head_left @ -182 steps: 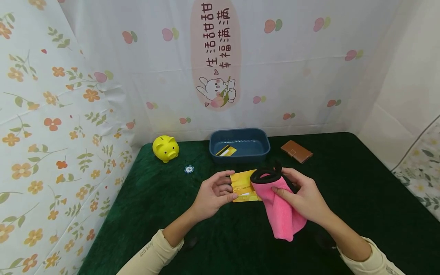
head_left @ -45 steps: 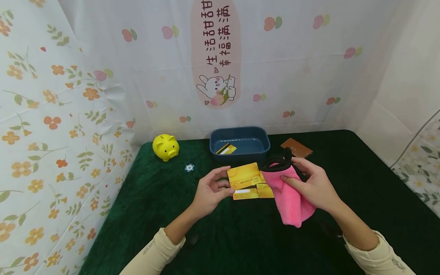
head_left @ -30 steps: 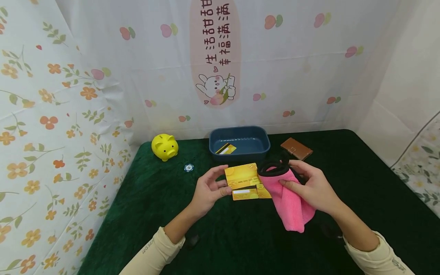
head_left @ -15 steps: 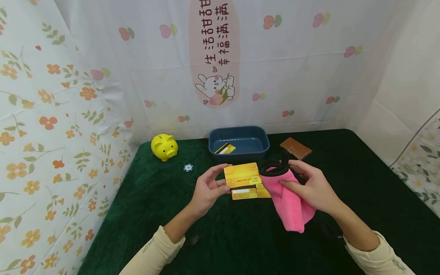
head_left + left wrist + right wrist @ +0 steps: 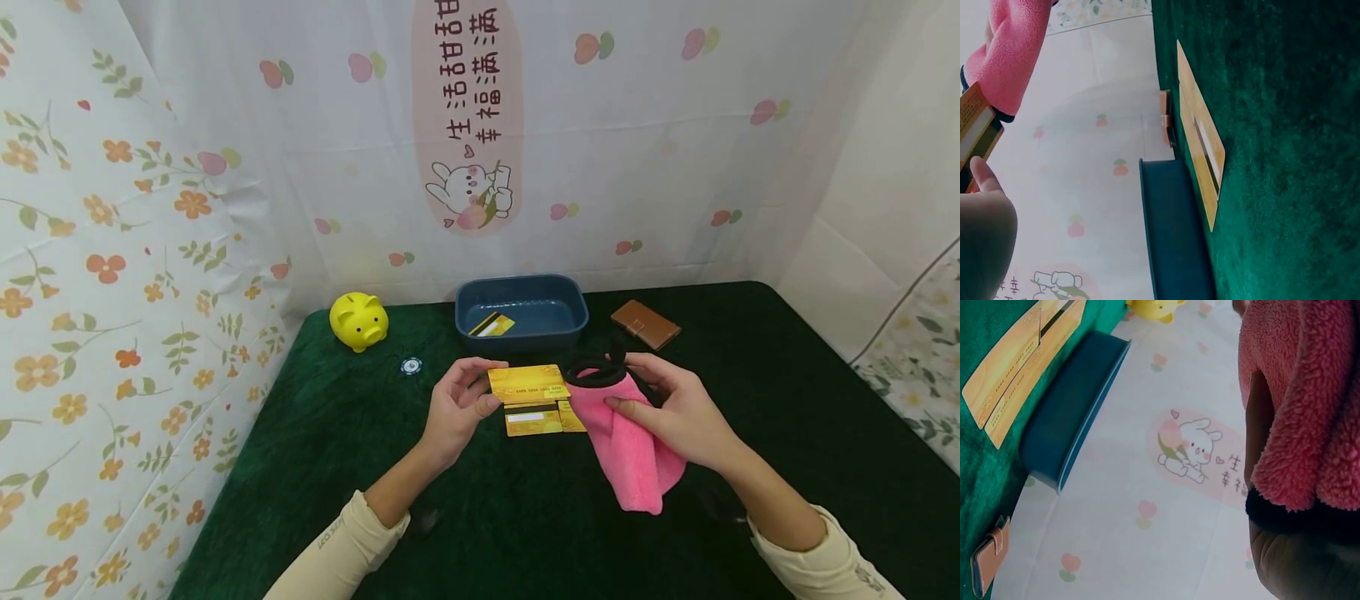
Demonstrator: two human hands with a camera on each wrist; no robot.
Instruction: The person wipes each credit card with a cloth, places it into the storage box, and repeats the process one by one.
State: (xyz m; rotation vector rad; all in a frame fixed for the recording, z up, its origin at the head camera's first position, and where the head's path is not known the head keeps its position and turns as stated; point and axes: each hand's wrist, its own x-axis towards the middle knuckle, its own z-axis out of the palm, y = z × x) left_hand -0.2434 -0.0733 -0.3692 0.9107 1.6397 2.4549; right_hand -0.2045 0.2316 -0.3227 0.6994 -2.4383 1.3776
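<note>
In the head view my left hand [image 5: 453, 412] pinches a gold bank card [image 5: 528, 383] by its left edge, above the table. My right hand [image 5: 675, 412] grips a bunched pink fleece cloth [image 5: 626, 450] with black trim, which meets the card's right end. The left wrist view shows the held card's back [image 5: 977, 134], with its dark stripe and white strip, against the pink cloth [image 5: 1016, 56]. Several gold cards lie side by side on the table under the held one, among them one with a white strip [image 5: 532, 423]. The cloth hides part of these cards.
A blue basin [image 5: 521, 333] at the back holds a gold card [image 5: 492, 324]. To its left stand a yellow piggy bank [image 5: 359, 322] and a poker chip [image 5: 411, 366]. A brown wallet [image 5: 647, 324] lies right of the basin. Dark green cloth [image 5: 315, 467] covers the table.
Over the last half second the held card has tipped flatter and its upper edge has sunk. Since the earliest frame, the right hand and cloth have shifted slightly right. Both hands keep their holds.
</note>
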